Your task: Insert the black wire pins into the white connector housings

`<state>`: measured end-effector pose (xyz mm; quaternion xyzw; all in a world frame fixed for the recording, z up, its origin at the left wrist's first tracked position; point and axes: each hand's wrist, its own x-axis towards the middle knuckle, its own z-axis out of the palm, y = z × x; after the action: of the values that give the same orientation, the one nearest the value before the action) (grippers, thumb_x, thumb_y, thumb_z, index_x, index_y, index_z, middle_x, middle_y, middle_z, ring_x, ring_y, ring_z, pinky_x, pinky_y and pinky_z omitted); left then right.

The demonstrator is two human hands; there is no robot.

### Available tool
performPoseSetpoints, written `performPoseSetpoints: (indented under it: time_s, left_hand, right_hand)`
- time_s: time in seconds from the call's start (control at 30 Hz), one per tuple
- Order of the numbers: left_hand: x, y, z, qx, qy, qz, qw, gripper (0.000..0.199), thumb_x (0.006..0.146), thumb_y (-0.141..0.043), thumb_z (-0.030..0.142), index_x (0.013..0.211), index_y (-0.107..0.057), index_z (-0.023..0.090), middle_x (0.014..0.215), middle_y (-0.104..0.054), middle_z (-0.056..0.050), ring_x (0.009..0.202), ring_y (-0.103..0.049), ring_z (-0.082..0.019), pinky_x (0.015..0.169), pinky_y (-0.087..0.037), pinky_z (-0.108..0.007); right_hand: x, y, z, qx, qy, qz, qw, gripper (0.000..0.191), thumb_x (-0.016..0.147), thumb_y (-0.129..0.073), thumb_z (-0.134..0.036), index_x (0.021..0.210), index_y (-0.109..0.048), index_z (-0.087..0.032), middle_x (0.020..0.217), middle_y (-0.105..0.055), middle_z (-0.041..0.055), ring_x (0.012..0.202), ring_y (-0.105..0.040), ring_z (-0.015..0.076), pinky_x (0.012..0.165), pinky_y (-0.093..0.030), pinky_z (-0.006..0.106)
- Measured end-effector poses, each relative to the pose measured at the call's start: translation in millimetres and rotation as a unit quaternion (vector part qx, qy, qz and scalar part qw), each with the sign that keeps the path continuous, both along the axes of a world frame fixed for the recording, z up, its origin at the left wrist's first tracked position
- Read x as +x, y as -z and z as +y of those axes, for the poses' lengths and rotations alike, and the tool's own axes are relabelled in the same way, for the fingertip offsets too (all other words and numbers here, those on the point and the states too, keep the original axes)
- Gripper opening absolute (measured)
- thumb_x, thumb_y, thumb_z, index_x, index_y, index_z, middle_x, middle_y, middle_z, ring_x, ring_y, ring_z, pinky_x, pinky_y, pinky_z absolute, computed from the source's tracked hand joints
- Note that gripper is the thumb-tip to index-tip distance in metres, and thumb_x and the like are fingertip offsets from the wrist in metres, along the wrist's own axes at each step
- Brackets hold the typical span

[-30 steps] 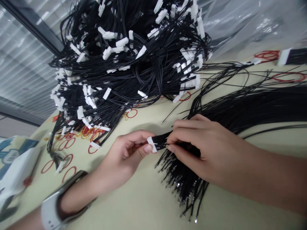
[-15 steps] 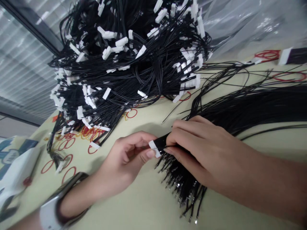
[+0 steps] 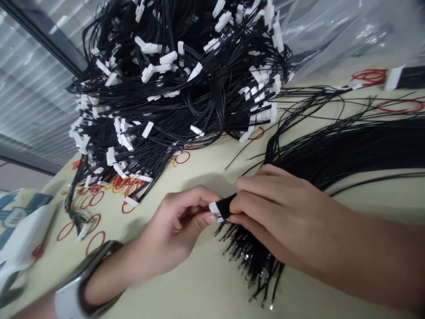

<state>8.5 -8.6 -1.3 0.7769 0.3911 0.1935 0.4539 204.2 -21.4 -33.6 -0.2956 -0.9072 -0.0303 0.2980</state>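
Note:
My left hand point(image 3: 186, 226) pinches a small white connector point(image 3: 215, 209) between thumb and fingertips. Black wires run out of the connector into my right hand point(image 3: 275, 212), whose thumb and fingers are closed on them just behind it. Below my right hand, a thick bundle of loose black wires point(image 3: 255, 261) fans out, with bare metal terminals at the tips. The rest of the bundle point(image 3: 372, 144) stretches away to the right. My right palm and fingers hide part of the wires. A watch point(image 3: 89, 279) is on my left wrist.
A large heap of black wire harnesses point(image 3: 186, 88) with white connectors fills the back left. Red rubber bands point(image 3: 96, 241) lie scattered on the table point(image 3: 172, 292). Clear plastic point(image 3: 345, 40) covers the back right. A white and blue package point(image 3: 25, 226) sits at the left edge.
The connector and my fingertips have shifted very slightly right, and the connector has turned a little. Both hands keep their grip.

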Motion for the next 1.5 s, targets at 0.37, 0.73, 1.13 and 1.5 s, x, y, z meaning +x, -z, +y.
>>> performPoseSetpoints:
  time_s: [0.37,0.73,1.13,1.5]
  left_hand:
    - [6,-5.1,2,-0.03,-0.026,-0.008,0.999,0.004,0.086,-0.048,0.016,0.087,-0.052,0.017,0.07,-0.053,-0.001,0.065,-0.048,-0.012,0.055,-0.036,-0.021]
    - [6,-8.1,7,-0.095,-0.064,-0.08,0.99,0.009,0.086,-0.047,0.01,0.086,-0.055,0.015,0.07,-0.053,0.001,0.064,-0.048,-0.007,0.059,-0.04,-0.014]
    - [5,-7.4,7,-0.067,-0.052,-0.047,0.995,0.007,0.087,-0.047,0.013,0.088,-0.054,0.016,0.068,-0.051,0.002,0.064,-0.047,-0.009,0.058,-0.039,-0.016]
    - [6,-7.3,8,-0.077,-0.057,-0.054,0.994,0.007,0.086,-0.048,0.012,0.087,-0.054,0.016,0.067,-0.051,0.002,0.062,-0.046,-0.008,0.056,-0.037,-0.016]
  right_hand:
    - [-2,-6.3,0,-0.099,0.024,0.091,0.991,0.016,0.073,-0.051,-0.001,0.071,-0.059,-0.014,0.067,-0.049,0.0001,0.063,-0.042,0.0121,0.061,-0.034,0.028]
    - [6,-6.2,-6,-0.018,0.05,0.082,0.995,0.025,0.081,-0.04,-0.003,0.088,-0.062,-0.011,0.075,-0.051,0.0056,0.073,-0.047,0.0163,0.066,-0.038,0.033]
    - [5,-0.5,1,-0.018,0.056,0.031,0.998,0.031,0.069,-0.043,0.005,0.086,-0.061,-0.013,0.073,-0.05,0.004,0.071,-0.041,0.016,0.065,-0.032,0.032]
    - [4,-2.3,-1,-0.012,0.066,0.037,0.997,0.025,0.073,-0.043,0.002,0.08,-0.062,-0.014,0.071,-0.051,0.003,0.069,-0.041,0.0155,0.064,-0.032,0.031]
